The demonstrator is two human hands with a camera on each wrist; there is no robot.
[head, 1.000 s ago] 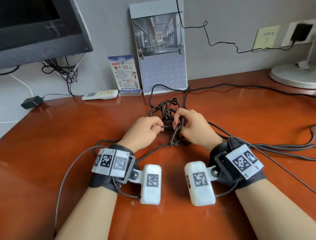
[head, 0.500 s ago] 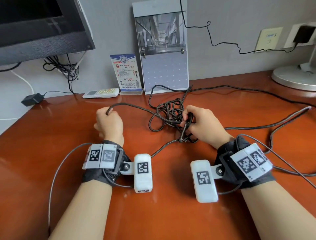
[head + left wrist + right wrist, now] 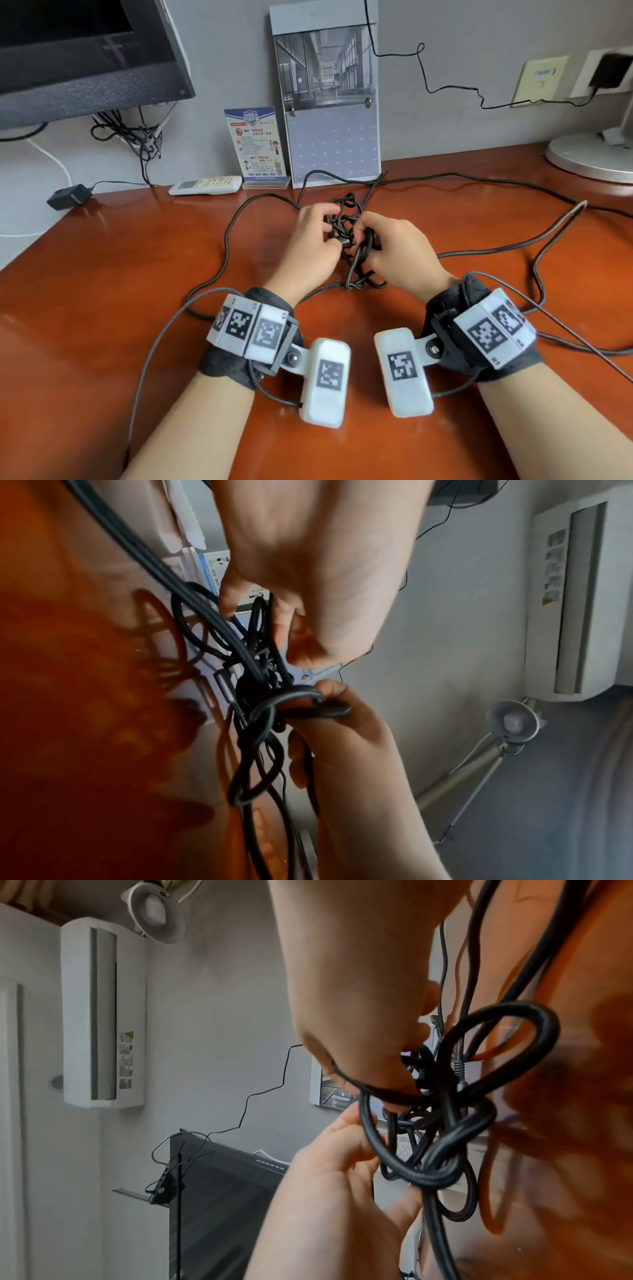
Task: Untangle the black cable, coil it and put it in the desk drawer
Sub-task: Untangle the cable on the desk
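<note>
Found the black cable (image 3: pixel 349 205) bunched in a tight knot near the middle of the counter (image 3: pixel 102 308), lifted partly off the surface between both hands. Noted loose lengths trailing from the knot across the counter toward 3 o'clock and toward 8 o'clock, and one loop lying flat toward 10 o'clock. Recorded the left hand (image 3: pixel 308 246) at 9 o'clock of the knot, grip closed, with thumb and fingertips pinching strands on the near-left side of the tangle; confirmed in the right wrist view, with fingers curled against a loop. Recorded the right hand (image 3: pixel 397 250) at 3 o'clock of the knot, grip closed likewise, with a doubled loop of the cable hooked over the curled fingers; confirmed in the left wrist view. Saw a metal plug end within the tangle in the left wrist view, just beside the right hand's fingers. Observed both hands nearly touching across the knot. Logged at 12 o'clock, against the wall, a calendar (image 3: pixel 332 137) standing upright, with a printed card (image 3: pixel 255 144) just beside it at 9 o'clock and a white remote control (image 3: pixel 205 185) lying flat beyond that. Logged a monitor (image 3: pixel 85 51) at 10 o'clock and a round lamp base (image 3: pixel 589 157) at 2 o'clock.
</note>
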